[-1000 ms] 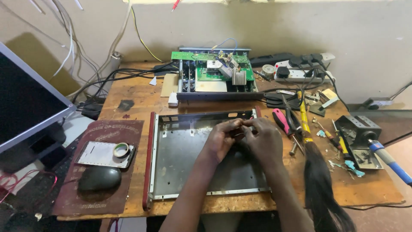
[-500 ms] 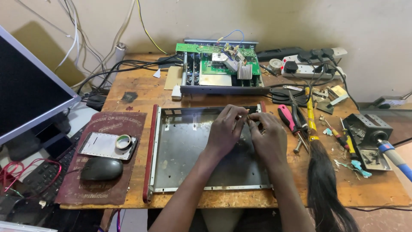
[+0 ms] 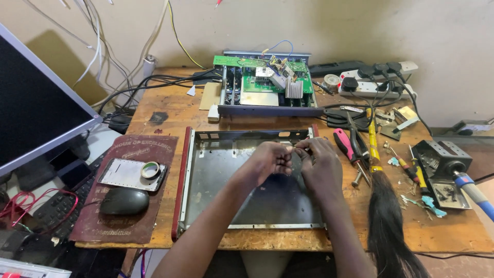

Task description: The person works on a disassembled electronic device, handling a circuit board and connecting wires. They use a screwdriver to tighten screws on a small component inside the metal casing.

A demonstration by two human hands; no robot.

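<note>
Both hands have drifted slightly toward the far rim of the open metal chassis tray since half a second ago, though they remain pressed together above it. The left hand and right hand meet fingertip to fingertip over the tray's back half, each curled closed around something very small and dark pinched between them; the view is too poor to say what it is, possibly a screw or a bit of wire. The grey tray lies flat on the wooden surface, its red side strip toward the left.

Behind the tray sits an opened device with a green circuit board and a finned heat sink. To the right of the hands lie pink-handled pliers, a yellow-banded brush with long dark bristles, screwdrivers and a blue-handled soldering iron resting beside its metal stand. A white power strip with black plugs runs along the wall.

Left of the tray, a maroon folder carries a black mouse and a phone lying face down with a small roll of tape on top. A dark monitor fills the left edge, with cables trailing behind it.
</note>
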